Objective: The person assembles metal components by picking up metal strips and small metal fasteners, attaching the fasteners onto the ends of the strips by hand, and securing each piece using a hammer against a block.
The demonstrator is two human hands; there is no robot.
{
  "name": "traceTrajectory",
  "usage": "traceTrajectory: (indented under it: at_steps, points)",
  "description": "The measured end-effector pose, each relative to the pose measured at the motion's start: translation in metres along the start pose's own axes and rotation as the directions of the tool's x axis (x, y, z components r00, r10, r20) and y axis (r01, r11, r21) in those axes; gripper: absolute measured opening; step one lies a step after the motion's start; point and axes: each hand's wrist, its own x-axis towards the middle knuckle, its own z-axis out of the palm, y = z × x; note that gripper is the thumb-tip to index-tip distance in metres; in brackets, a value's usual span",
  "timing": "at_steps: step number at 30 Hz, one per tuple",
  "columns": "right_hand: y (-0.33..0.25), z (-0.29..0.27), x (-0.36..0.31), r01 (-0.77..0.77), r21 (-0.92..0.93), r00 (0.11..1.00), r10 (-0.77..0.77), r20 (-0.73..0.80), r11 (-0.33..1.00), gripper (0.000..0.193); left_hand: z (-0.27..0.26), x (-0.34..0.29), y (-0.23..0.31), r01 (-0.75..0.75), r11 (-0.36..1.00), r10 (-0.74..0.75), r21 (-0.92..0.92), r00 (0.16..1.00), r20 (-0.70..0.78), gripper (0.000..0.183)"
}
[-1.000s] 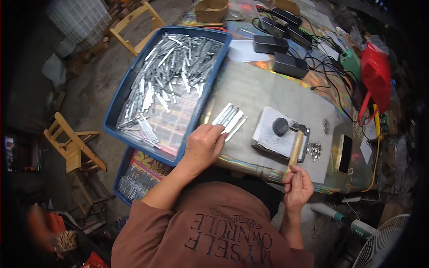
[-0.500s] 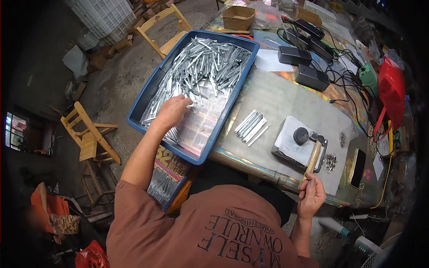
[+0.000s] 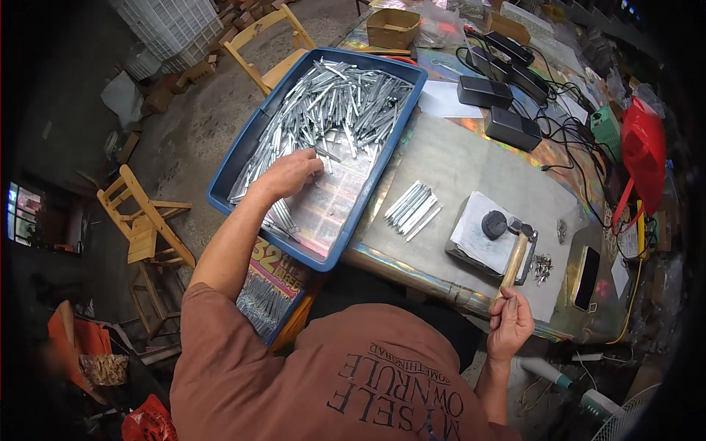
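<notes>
The left hand (image 3: 296, 173) reaches into the blue tray (image 3: 334, 250), fingers curled at the edge of the heaped metal rods (image 3: 353, 103); whether they grasp one cannot be told. The right hand (image 3: 511, 320) is closed around the handle of the hammer (image 3: 516, 259). A row of rods (image 3: 412, 209) lies on the mat (image 3: 460, 162), between tray and block (image 3: 478, 220).

Soft, fairly even light covers the tabletop (image 3: 463, 165), with only weak shadows; the metal strips (image 3: 349, 99) throw back white glints, and a rainbow sheen runs along the tabletop's front edge; the floor (image 3: 198, 132) is dimmer, and the far left sinks to near-black around a small bright window (image 3: 22, 211); detail is clear mid-frame, softer toward the dark rim, where straight edges bow.
</notes>
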Motion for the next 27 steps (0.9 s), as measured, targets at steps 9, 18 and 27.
traceTrajectory:
  at_steps: [9, 18, 27]
  points:
    - [-0.001, 0.000, 0.000, -0.001, -0.001, 1.000, 0.001, -0.010, 1.000, 0.021, 0.008, -0.006, 0.003, -0.112, 0.992, 0.108, -0.057, 0.991, -0.077, 0.006]
    - [-0.004, -0.001, -0.001, -0.010, -0.014, 1.000, 0.010, -0.004, 1.000, 0.020, -0.023, -0.020, 0.041, -0.205, 0.336, -0.263, -0.919, 0.917, -0.301, 0.006]
    - [-0.013, 0.027, -0.003, -0.025, -0.164, 0.977, 0.059, 0.206, 0.986, 0.015, -0.007, -0.021, 0.138, -0.304, -0.266, -0.227, -0.915, 0.942, -0.247, 0.023]
